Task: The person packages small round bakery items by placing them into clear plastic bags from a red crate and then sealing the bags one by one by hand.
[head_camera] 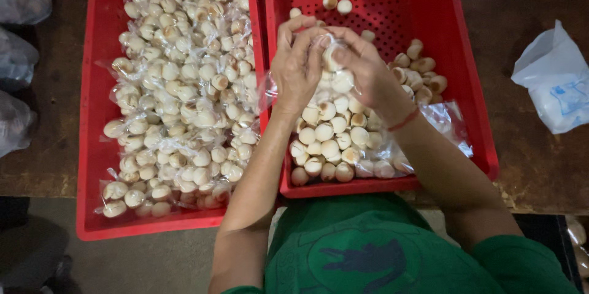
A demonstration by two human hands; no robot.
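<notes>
My left hand and my right hand meet over the right red crate, both gripping a clear plastic bag of small round pale cookies. Below the hands a heap of loose round cookies lies in that crate, with several more along its right side and two at the back. An empty clear bag lies on the heap's right. The left red crate is full of sealed clear bags of the same cookies.
Both crates stand on a dark wooden table. A white plastic bag lies at the right. Grey plastic-wrapped bundles sit at the far left edge. A red band is on my right wrist.
</notes>
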